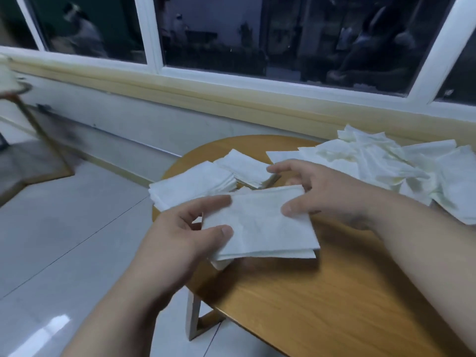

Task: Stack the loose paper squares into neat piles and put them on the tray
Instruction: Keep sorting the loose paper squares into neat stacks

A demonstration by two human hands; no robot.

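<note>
I hold a small stack of white paper squares (262,228) above the left part of the wooden table (322,300). My left hand (180,238) pinches its left edge, thumb on top. My right hand (316,191) grips its far right corner, thumb on top and fingers curled behind. Two neat piles lie beyond it: one pile (193,186) at the table's left edge, another pile (244,168) behind it. A heap of loose squares (396,171) covers the table's far right. No tray is in view.
The oval table stands close to a wall under a dark window (231,34). Grey tiled floor (64,240) lies to the left, with a wooden stand (38,140) at the far left. A metal table leg (195,318) shows below the near edge.
</note>
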